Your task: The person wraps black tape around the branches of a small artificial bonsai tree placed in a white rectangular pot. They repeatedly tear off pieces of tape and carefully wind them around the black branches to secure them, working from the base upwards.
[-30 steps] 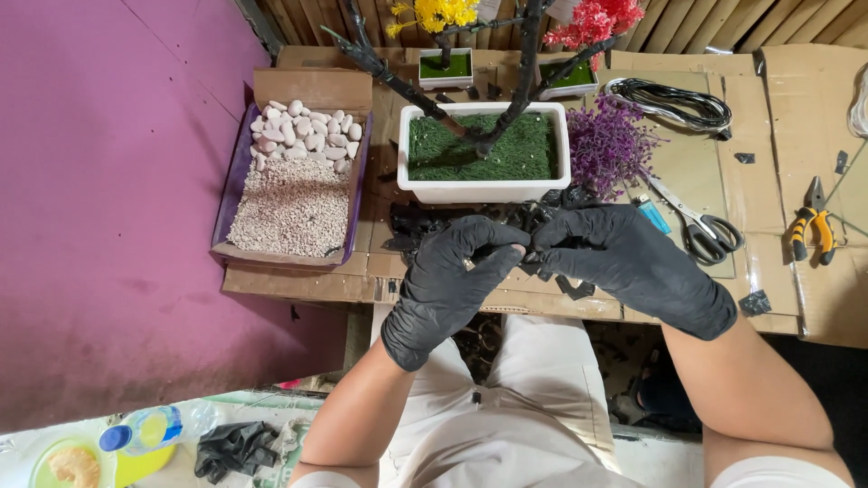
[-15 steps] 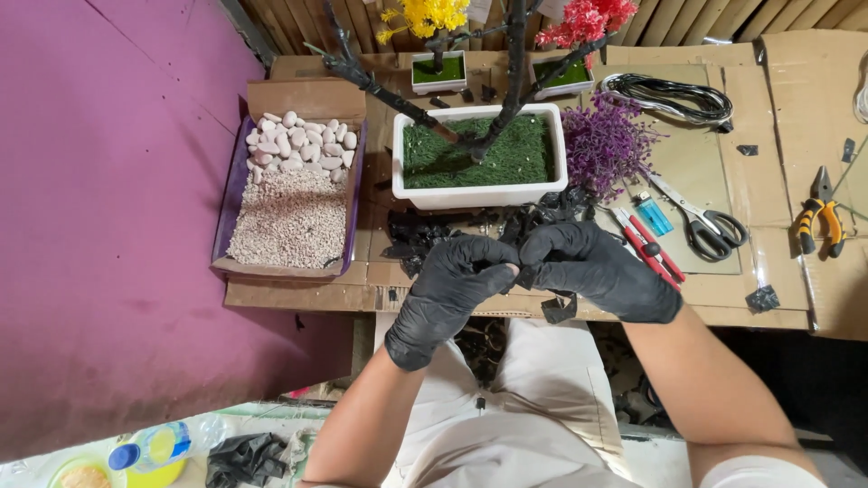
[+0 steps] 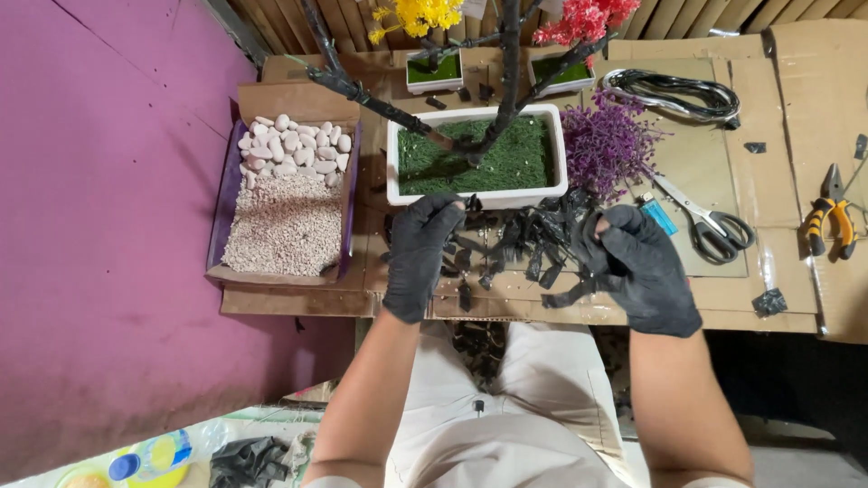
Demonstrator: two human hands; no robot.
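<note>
On the cardboard worktop [image 3: 723, 298], before the white planter [image 3: 479, 194], both gloved hands work black strips [image 3: 506, 244] — left hand [image 3: 420, 253] spread flat, right hand [image 3: 637, 267] pinching 1 strip.

Your cardboard-covered bench [image 3: 796, 81]: white planter [image 3: 477, 194] mid, pebble box [image 3: 287, 212] left, black scraps [image 3: 511, 244] in front, purple sprig [image 3: 608, 145], scissors [image 3: 710, 221], pliers [image 3: 830, 217], cable coil [image 3: 674, 90] right.

A purple floor [image 3: 99, 226] lies left of a cardboard-covered worktable [image 3: 796, 108] backed by wooden slats [image 3: 687, 18]
</note>
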